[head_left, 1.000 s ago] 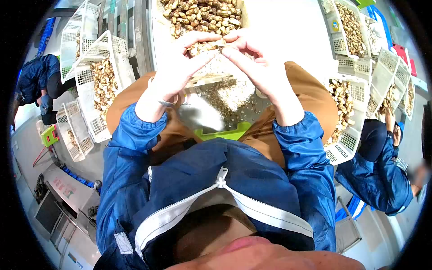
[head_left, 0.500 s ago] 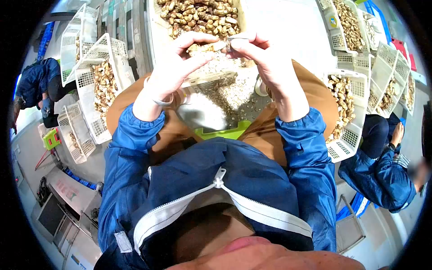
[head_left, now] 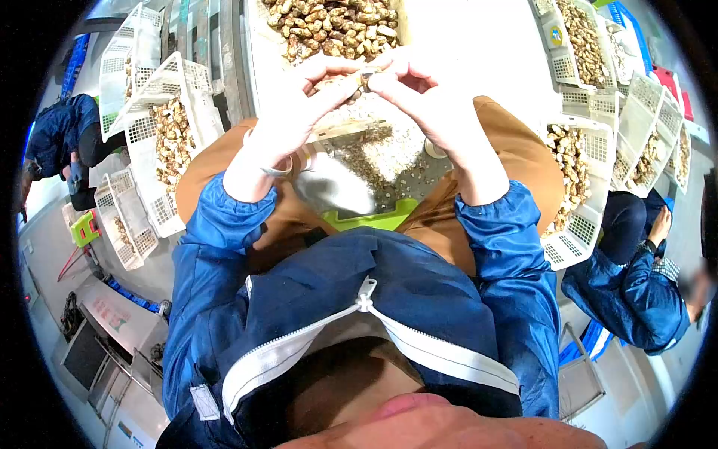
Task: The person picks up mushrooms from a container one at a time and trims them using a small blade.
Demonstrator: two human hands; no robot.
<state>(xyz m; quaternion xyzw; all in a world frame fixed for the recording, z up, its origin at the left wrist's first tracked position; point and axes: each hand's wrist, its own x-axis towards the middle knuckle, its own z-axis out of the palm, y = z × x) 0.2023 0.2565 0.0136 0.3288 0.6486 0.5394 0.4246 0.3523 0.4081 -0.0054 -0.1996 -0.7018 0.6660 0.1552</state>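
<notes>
My left hand [head_left: 290, 108] is closed, thumb and fingers pinching a small pale-brown mushroom [head_left: 351, 84] that is mostly hidden by the fingers. Opposite it, my right hand [head_left: 434, 93] has its fingertips closed on a small dark piece [head_left: 366, 75], perhaps a short blade; its shape is too small to make out. The two sets of fingertips nearly meet. Just beyond them lies a heap of brown and cream mushrooms [head_left: 336, 31] in a pale bin [head_left: 404, 26]. Whitish trimmings lie below the hands, nearer my body.
White perforated crates with mushrooms stand on my left [head_left: 142, 135] and right [head_left: 594, 172]. Between my knees is a green-edged tray [head_left: 374, 218] with scattered bits. One person in blue [head_left: 67, 135] works at far left, another [head_left: 636, 292] sits at right.
My hands have come closer together, the right moving slightly left. The mushroom, more exposed before, is now mostly covered by my fingers.
</notes>
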